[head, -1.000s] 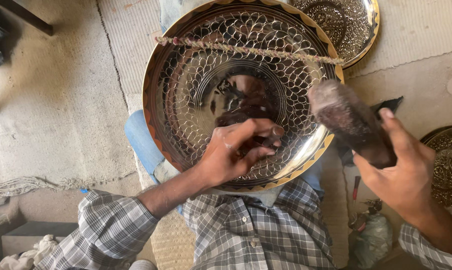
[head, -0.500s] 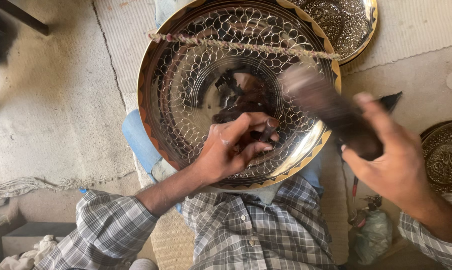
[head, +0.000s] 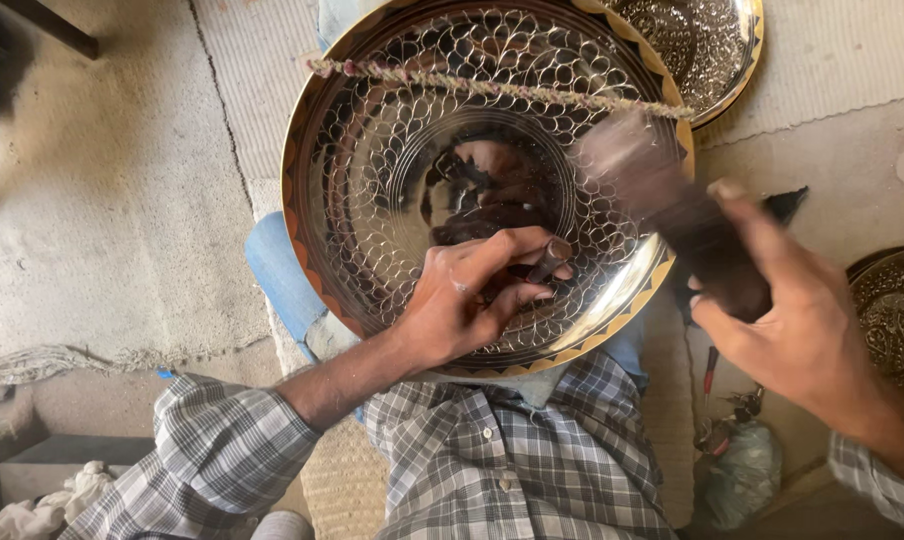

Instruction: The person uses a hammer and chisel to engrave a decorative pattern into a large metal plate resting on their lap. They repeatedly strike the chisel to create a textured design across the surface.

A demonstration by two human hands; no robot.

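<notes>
Swinging mallet point(head: 672, 215) lower toward punch point(head: 549, 260), tray point(head: 372, 130) unmoved

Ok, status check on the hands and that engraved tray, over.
Left hand pinches punch tip-down on brass tray. Right hand grips blurred mallet above it. Cord stretched across tray's far side.

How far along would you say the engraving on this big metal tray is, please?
Scale-like loops already cover most of the tray. In hand: the left hand sets a small punch near the lower rim, and the right hand holds a blurred mallet. The centre looks plainer; reflections hide what is left.
</notes>
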